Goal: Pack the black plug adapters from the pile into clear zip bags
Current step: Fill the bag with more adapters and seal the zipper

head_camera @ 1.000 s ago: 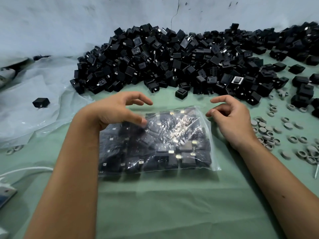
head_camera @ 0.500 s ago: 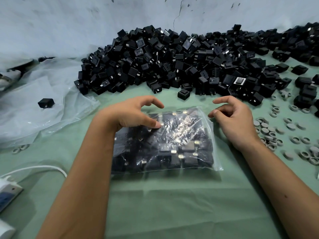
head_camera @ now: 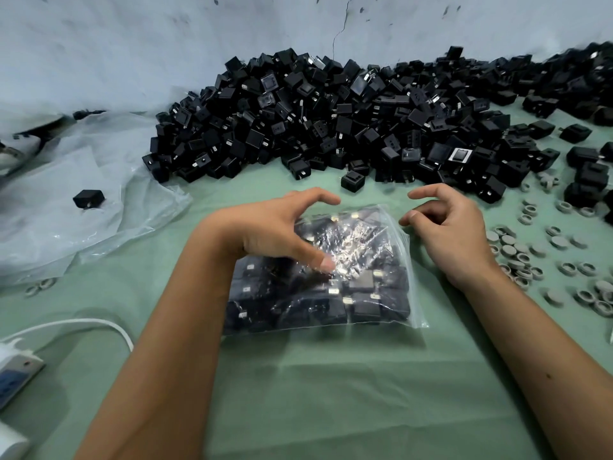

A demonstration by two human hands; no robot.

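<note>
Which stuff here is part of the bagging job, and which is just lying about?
Job: filled zip bag, adapter pile, left hand, right hand.
Lying about: grey rings, loose plastic sheet, white cable, power strip.

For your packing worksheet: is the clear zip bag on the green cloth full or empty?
Full: the clear plastic zip bag lies flat, packed with black plug adapters across nearly its whole width.
</note>
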